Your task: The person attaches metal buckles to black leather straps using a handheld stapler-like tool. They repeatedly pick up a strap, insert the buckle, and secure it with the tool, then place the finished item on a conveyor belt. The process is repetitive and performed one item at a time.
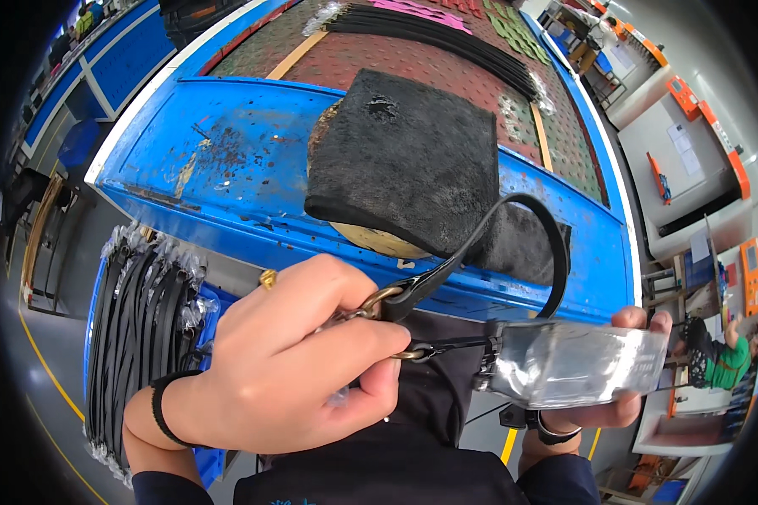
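My left hand [299, 358] is closed on the end of a black strap [556, 244], pinching its brass-coloured metal rings [379, 301] between thumb and fingers. From there the strap arches up and to the right, then comes down behind a clear plastic-wrapped piece [568, 362]. That piece is shiny and flat, with a dark toothed or ridged edge at its left. My right hand [623, 408] grips it from behind, fingertips showing above and below; the palm is hidden. A thin dark cord joins the piece to a lower brass-coloured clasp [417, 352] at my left fingers.
A black cloth-covered block [404, 160] sits on the blue workbench [236, 160] ahead. Black straps [429, 42] lie across its red textured top. More straps [139, 320] hang over a blue bin at left. Another person [733, 362] is far right.
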A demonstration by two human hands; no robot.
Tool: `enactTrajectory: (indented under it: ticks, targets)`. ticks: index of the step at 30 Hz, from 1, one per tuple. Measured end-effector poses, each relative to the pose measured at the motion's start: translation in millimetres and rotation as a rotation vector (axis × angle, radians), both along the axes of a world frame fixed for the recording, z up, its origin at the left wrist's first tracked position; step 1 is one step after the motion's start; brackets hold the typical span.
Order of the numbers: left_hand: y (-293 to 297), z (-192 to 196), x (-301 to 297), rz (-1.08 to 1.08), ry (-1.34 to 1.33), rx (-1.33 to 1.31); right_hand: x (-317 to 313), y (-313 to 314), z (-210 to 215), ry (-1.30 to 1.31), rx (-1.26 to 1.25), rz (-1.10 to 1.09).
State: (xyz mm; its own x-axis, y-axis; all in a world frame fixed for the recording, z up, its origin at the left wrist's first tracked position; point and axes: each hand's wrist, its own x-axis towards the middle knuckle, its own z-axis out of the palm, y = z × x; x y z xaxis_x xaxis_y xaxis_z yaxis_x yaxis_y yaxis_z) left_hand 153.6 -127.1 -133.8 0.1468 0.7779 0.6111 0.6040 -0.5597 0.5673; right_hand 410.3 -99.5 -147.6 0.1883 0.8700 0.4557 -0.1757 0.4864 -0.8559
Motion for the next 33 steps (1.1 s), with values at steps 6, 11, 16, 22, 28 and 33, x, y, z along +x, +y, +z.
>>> enactTrajectory:
  ticks: [6, 11, 16, 22, 28, 33]
  targets:
    - [-3.6, -0.3, 3.5, 0.040, 0.160, 0.102, -5.6, 3.9, -0.6, 0.010, -0.063, 0.075]
    - [-3.2, 3.4, 2.9, 0.020, 0.229, 0.172, -14.2, -0.1, 8.1, 0.024, -0.140, 0.109]
    - [-4.0, -0.2, 0.9, 0.024, 0.211, 0.160, -11.1, 3.5, 3.3, 0.030, -0.123, 0.109]
    - [-2.8, -0.6, -2.2, 0.007, 0.063, 0.047, 6.8, 8.1, -2.3, 0.190, 0.069, 0.249]
    - [-2.4, 0.9, -5.5, -0.006, 0.045, 0.006, 1.5, 10.0, 3.7, 0.211, 0.022, 0.186]
    - [-2.7, 2.2, -6.0, -0.011, 0.016, 0.000, -10.8, 5.7, 4.6, 0.056, 0.002, 0.156]
